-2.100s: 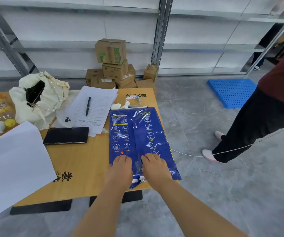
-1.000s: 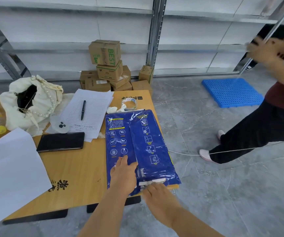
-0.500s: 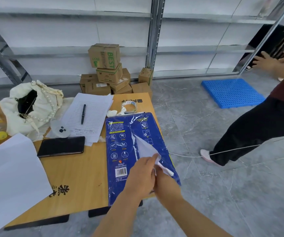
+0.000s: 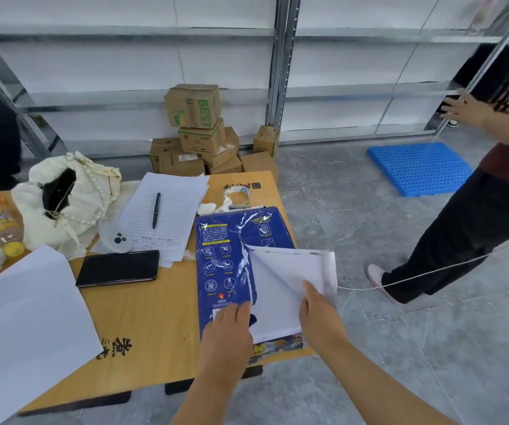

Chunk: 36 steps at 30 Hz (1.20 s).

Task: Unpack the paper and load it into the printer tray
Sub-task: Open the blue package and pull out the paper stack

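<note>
A blue ream of paper [image 4: 221, 259] lies on the right end of the wooden table [image 4: 142, 314]. Its wrapper flap [image 4: 290, 271] is peeled open to the right, white inside showing, with white sheets bare beneath it. My right hand [image 4: 320, 317] grips the flap's near edge and holds it folded back. My left hand [image 4: 231, 329] presses flat on the still-wrapped left half of the ream near the table's front edge. No printer is in view.
On the table are a black phone [image 4: 118, 268], lined sheets with a pen [image 4: 155, 210], a tape roll [image 4: 237, 194], a cream bag [image 4: 66, 197] and large white sheets [image 4: 23, 326]. Cardboard boxes [image 4: 194, 130] stand behind. A person [image 4: 474, 234] stands to the right, by a blue pallet [image 4: 419, 167].
The wrapper was closed with both hands at its near end. My right hand has since torn the right flap free and pulled it wide to the right, exposing the white paper.
</note>
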{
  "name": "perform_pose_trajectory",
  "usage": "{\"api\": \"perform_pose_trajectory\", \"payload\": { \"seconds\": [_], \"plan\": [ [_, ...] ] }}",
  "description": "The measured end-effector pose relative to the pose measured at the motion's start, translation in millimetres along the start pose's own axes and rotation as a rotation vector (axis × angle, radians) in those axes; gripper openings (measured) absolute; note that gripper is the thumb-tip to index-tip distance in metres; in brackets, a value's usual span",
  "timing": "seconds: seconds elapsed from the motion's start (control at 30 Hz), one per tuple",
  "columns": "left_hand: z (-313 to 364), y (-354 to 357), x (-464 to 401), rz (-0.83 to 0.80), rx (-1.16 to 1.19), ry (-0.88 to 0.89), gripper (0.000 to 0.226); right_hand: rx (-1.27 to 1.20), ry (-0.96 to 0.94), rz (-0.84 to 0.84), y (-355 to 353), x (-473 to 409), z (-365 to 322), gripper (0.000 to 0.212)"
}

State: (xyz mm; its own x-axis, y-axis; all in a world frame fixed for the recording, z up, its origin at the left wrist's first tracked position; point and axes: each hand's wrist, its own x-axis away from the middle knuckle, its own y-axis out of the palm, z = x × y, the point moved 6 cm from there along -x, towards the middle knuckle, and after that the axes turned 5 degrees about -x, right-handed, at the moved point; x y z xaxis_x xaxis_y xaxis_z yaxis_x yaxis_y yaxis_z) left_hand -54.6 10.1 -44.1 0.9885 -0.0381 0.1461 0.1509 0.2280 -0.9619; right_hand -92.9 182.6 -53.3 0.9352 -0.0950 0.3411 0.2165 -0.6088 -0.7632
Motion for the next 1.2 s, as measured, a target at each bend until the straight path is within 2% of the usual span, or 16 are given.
{"api": "perform_pose_trajectory", "payload": {
  "seconds": [0.17, 0.23, 0.3, 0.4, 0.47, 0.57, 0.63, 0.67, 0.77, 0.9, 1.03, 1.13, 1.2],
  "plan": [
    [-49.6, -25.0, -0.5, 0.27, 0.566, -0.43, 0.048, -0.022, -0.004, 0.083, -3.5, -0.1, 5.2, 0.016],
    [-72.9, -30.2, 2.0, 0.376, 0.698, -0.612, 0.048, -0.016, 0.001, 0.081, -3.2, 0.0, 8.0, 0.013],
    [-92.4, -31.4, 3.9, 0.419, 0.728, -0.739, 0.048, -0.005, 0.017, 0.08, -4.6, 0.1, 10.4, 0.012],
    [-105.7, -25.3, 4.5, 0.313, 0.605, -0.795, 0.065, 0.018, 0.065, 0.095, -6.6, -1.1, 14.4, 0.01],
    [-98.0, -22.7, 2.6, 0.187, 0.279, -0.628, 0.08, 0.029, 0.098, 0.091, -6.0, -1.9, 16.8, 0.011],
    [-75.7, -3.6, -4.6, 0.072, -0.078, -0.137, 0.112, -0.014, 0.147, 0.07, -5.2, -4.3, 19.3, 0.016],
    [-67.2, 17.7, -6.1, 0.063, -0.252, 0.125, 0.117, -0.033, 0.184, 0.052, -5.9, -6.5, 20.5, 0.02],
    [-65.3, 22.1, -5.3, 0.063, -0.304, 0.183, 0.114, -0.051, 0.204, 0.044, -6.3, -8.0, 21.3, 0.022],
    [-59.1, 22.5, -5.0, 0.051, -0.27, 0.263, 0.111, -0.105, 0.261, 0.053, -8.9, -11.6, 23.0, 0.02],
    [-60.1, 23.4, -5.2, 0.001, -0.279, 0.258, 0.092, -0.103, 0.273, 0.12, -16.8, -11.3, 21.5, 0.018],
    [-62.6, 24.7, -6.0, -0.057, -0.239, 0.236, 0.096, -0.22, 0.299, 0.125, -15.3, -12.9, 20.2, 0.015],
    [-62.9, 24.8, -6.6, -0.087, -0.232, 0.229, 0.098, -0.283, 0.313, 0.089, -11.8, -17.3, 18.5, 0.027],
    [-61.6, 22.9, -6.6, -0.08, -0.239, 0.236, 0.098, -0.254, 0.324, 0.062, -10.0, -17.8, 16.8, 0.017]
  ]
}}
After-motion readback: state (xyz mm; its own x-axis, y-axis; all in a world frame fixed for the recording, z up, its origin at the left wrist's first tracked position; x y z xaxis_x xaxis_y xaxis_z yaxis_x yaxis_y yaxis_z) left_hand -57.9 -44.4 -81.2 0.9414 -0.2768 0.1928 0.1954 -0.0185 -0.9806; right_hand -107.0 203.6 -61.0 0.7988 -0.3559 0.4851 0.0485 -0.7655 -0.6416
